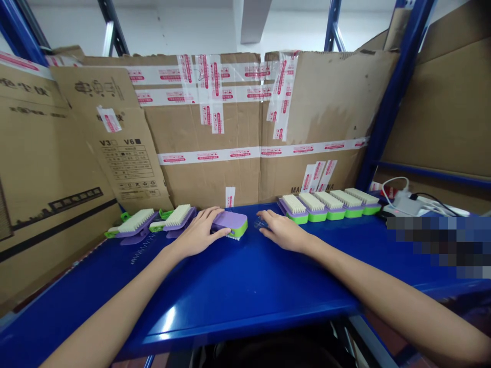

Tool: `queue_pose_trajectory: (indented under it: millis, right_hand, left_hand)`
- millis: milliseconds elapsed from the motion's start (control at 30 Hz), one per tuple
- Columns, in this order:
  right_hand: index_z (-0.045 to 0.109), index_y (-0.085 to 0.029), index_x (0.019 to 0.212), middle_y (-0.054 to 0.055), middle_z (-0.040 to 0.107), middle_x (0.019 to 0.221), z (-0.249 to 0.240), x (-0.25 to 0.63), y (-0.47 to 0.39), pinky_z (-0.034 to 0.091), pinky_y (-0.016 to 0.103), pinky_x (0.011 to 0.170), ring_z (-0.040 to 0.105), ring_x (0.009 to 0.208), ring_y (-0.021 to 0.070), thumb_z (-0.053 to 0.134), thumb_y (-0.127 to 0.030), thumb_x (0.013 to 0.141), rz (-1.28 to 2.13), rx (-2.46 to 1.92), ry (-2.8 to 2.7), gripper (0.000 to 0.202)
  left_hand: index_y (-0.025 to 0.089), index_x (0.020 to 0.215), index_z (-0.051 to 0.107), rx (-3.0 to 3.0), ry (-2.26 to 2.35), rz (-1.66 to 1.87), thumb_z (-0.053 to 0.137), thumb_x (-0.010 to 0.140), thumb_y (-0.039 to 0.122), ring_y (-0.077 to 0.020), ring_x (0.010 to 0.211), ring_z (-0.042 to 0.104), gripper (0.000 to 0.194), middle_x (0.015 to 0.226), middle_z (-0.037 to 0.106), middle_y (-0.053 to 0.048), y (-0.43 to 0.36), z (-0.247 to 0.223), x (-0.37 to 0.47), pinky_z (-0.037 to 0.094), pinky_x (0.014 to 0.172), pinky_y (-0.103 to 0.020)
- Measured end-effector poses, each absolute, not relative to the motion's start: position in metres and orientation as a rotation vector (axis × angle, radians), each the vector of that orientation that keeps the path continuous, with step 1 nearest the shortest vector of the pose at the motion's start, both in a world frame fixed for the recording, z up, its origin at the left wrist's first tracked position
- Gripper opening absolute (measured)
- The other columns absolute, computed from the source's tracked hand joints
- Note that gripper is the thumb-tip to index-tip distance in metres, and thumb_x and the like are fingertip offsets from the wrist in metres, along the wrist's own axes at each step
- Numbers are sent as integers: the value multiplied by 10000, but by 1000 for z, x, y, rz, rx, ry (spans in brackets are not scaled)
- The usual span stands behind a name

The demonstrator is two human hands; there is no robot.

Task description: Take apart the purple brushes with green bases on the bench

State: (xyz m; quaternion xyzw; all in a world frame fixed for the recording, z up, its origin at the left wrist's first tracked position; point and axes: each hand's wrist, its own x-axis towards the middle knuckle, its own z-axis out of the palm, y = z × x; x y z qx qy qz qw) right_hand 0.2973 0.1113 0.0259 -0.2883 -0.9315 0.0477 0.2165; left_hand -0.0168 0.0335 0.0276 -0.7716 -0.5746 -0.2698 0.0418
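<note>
My left hand (pixel 203 231) is closed on a purple and green scrub brush (pixel 233 221), which lies with its white bristles facing down on the blue shelf. To the right of that brush, my right hand (pixel 284 230) rests low over the surface with thumb and fingers apart. By its fingertips lie small shiny bits (pixel 260 223), too small to make out clearly. Two more brushes, bristles up, sit left of my left hand: one nearer (pixel 178 217) and one farther (pixel 137 222). Each has a green and white part beside its head.
Several brush heads (pixel 330 202) stand in a row, bristles up, at the right rear. A line of small shiny pieces (pixel 142 249) lies at the left. Taped cardboard (pixel 215 179) walls the back. A white adapter with cables (pixel 406 204) is at the far right.
</note>
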Motion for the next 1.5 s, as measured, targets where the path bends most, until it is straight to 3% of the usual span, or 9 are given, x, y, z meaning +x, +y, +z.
queue_pose_trajectory:
  millis: [233, 433, 633, 867, 1100, 1500]
  right_hand:
    - [499, -143, 1512, 236, 669, 1380, 19, 300, 118, 572, 537, 1036, 702, 1260, 363, 562, -211, 1019, 70, -884, -2601, 501]
    - [440, -64, 1567, 287, 643, 1418, 14, 299, 121, 528, 575, 1062, 646, 1300, 396, 544, -166, 952, 45, -923, -2657, 632]
    - [396, -34, 1592, 296, 627, 1418, 18, 300, 118, 525, 572, 1042, 637, 1257, 401, 515, -170, 949, 12, -967, -2686, 668]
    - [352, -75, 1625, 274, 583, 1439, 22, 299, 116, 499, 595, 1085, 570, 1329, 423, 589, -225, 945, 27, -982, -2654, 736]
    - [360, -162, 1630, 235, 551, 1493, 26, 295, 110, 496, 626, 1102, 542, 1370, 417, 666, -287, 981, 108, -813, -2584, 729]
    - [393, -216, 1619, 202, 578, 1503, 32, 295, 103, 457, 652, 1149, 531, 1408, 413, 696, -325, 1016, 199, -642, -2598, 684]
  left_hand:
    - [258, 1587, 485, -2375, -1790, -845, 736, 874, 717, -395, 1418, 561, 884, 1599, 551, -170, 35, 27, -21, 433, 1189, -565]
    - [237, 1601, 451, -2387, -1828, -858, 739, 879, 701, -404, 1486, 506, 906, 1636, 517, -186, 34, 27, -19, 401, 1221, -574]
    - [237, 1665, 323, -2332, -1839, -895, 757, 864, 699, -413, 1378, 604, 1022, 1537, 599, -221, 38, 19, -27, 480, 1129, -560]
    - [228, 1692, 247, -2358, -1883, -796, 707, 917, 673, -405, 1390, 609, 1005, 1530, 607, -225, 36, 24, -34, 471, 1144, -554]
    - [211, 1657, 315, -2430, -1889, -710, 764, 878, 582, -401, 1505, 507, 973, 1656, 485, -212, 34, 28, -33, 430, 1213, -534]
    - [221, 1457, 527, -2479, -1932, -870, 775, 848, 662, -371, 1308, 669, 792, 1477, 649, -166, 32, 33, -24, 528, 1088, -495]
